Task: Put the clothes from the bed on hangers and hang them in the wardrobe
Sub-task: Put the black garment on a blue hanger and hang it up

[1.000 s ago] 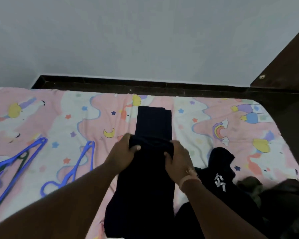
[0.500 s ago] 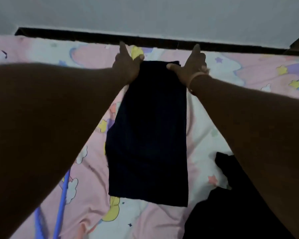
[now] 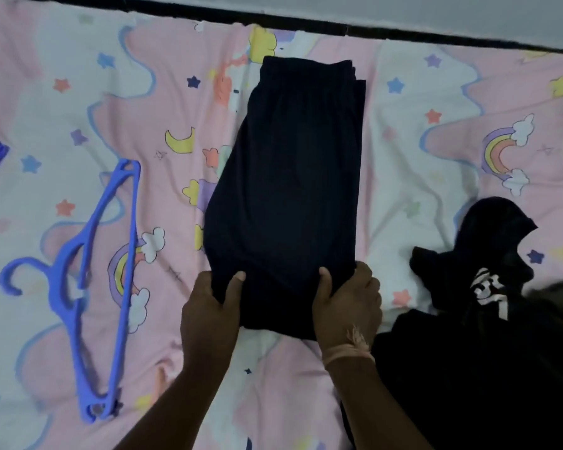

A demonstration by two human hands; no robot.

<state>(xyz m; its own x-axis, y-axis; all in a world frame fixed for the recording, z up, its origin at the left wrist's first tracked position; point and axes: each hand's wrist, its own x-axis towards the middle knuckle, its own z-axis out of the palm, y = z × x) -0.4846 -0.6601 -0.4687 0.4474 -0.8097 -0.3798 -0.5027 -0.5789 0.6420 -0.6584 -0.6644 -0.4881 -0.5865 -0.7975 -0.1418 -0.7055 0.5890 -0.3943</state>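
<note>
Head view: dark folded trousers (image 3: pixel 290 190) lie mid-bedsheet (image 3: pixel 420 177). Left hand (image 3: pixel 208 313) pinches the near edge at seven o'clock, right hand (image 3: pixel 346 306) pinches at five. Blue hanger (image 3: pixel 91 280) at nine, black clothes (image 3: pixel 488 319) at four.

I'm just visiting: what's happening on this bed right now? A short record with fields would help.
surface: pink cartoon-print bedsheet
garment in hand: folded dark navy trousers, lying flat
left hand: grips the trousers' near edge
right hand: grips the same edge
hanger: blue plastic hanger, left of the trousers, untouched
waiting: black printed garment, right of the trousers
</note>
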